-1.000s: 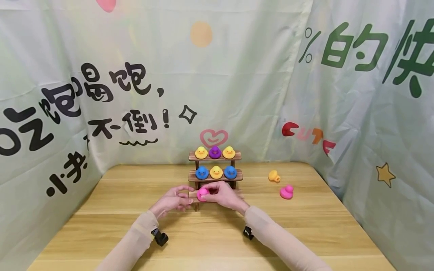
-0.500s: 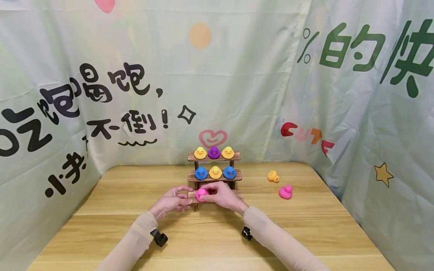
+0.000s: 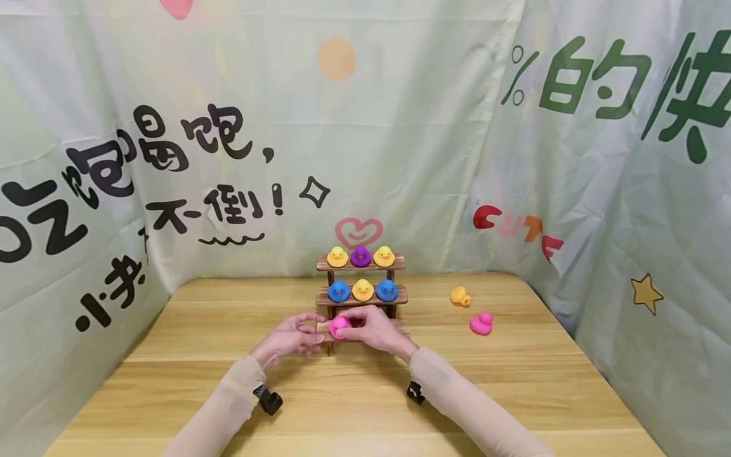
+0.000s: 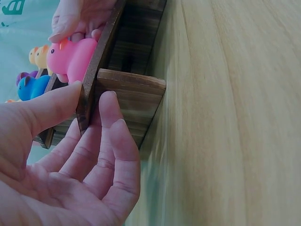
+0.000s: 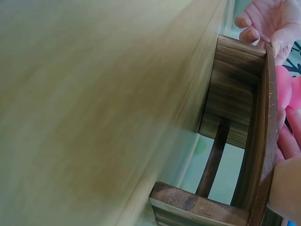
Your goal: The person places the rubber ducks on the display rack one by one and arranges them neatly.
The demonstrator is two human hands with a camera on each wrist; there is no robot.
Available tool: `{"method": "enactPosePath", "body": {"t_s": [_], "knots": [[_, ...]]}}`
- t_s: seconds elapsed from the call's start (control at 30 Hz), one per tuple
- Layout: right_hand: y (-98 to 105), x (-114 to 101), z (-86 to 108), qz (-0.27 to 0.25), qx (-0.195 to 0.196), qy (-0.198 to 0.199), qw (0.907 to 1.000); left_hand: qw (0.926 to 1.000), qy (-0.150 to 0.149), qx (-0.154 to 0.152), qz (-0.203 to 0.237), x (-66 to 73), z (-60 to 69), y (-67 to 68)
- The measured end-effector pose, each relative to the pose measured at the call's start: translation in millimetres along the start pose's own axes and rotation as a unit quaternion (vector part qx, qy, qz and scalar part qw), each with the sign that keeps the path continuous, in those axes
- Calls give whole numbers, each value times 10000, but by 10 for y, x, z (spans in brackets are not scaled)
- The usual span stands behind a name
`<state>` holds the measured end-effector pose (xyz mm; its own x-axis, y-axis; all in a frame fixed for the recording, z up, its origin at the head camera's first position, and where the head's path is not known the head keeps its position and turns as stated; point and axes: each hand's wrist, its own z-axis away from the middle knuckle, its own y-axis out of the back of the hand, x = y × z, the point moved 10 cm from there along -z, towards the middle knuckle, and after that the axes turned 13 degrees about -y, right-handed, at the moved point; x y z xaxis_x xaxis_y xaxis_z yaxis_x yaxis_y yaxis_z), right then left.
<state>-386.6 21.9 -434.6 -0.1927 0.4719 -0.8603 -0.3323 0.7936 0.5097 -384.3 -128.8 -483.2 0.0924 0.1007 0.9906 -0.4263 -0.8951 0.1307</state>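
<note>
A three-tiered wooden display stand (image 3: 402,296) stands on the table. On the left part of its lowest board sits a pink rubber duck (image 3: 339,323), which my right hand (image 3: 379,331) pinches from the right between thumb and fingers. My left hand (image 3: 289,337) holds the left end of that same board; in the left wrist view its thumb lies at the board's edge and the fingers (image 4: 109,106) curl underneath. The middle board bears blue, yellow and blue ducks; the top board bears yellow, purple (image 3: 360,256) and yellow ones. My right hand hides the right part of the lowest board.
To the right of the stand, a yellow-orange duck (image 3: 459,296) lies tipped over and a second pink duck (image 3: 481,324) rests nearer on the wooden table (image 3: 365,412). A printed fabric curtain (image 3: 400,127) closes off the back and sides.
</note>
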Motion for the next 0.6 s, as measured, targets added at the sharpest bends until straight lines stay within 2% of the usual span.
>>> {"method": "enactPosePath", "body": {"t_s": [0.33,0.6], "knots": [[9,0,-2,38,-26,52,10000,10000,-5,29,-41,-12,-11,31],[28,17,16,-17,-137,56,9999,10000,-30,-26,-54,21,5,-1]]}}
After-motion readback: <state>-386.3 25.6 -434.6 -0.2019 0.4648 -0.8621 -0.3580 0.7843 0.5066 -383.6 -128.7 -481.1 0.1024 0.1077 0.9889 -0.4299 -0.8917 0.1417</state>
